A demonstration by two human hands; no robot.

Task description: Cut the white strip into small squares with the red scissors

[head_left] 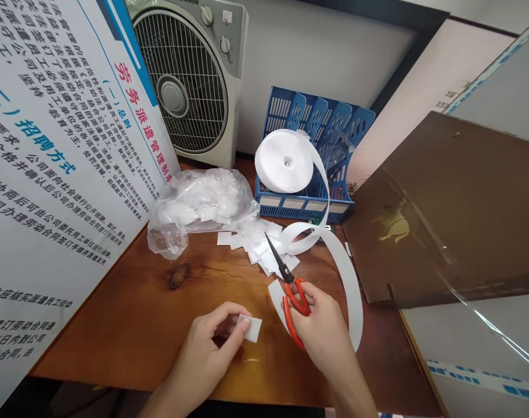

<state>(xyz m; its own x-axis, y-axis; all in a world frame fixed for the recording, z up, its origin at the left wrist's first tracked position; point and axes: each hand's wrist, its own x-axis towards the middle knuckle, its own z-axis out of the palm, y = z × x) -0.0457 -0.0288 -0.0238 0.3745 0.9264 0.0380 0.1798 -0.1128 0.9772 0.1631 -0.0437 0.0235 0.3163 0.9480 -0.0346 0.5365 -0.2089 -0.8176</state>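
Observation:
My left hand (pixel 212 342) pinches a small white square of tape (pixel 253 330) between thumb and fingers, low over the table's front. In my right hand (pixel 320 325) are red-handled scissors (pixel 297 296), their dark blades pointing up and left, seemingly closed together. A white strip (pixel 351 290) loops down beside and behind my right hand, its cut end showing left of the scissors. The strip comes off a white roll (pixel 275 165) resting in a blue file rack. Cut white squares (pixel 262 249) lie in a loose heap beyond the scissors' tips.
A clear plastic bag (pixel 203 200) with white pieces sits behind on the wooden table (pixel 137 313). The blue rack (pixel 305 206) and a box fan (pixel 233 87) stand at the back. A printed board (pixel 72 174) borders the left, a brown box (pixel 421 232) the right.

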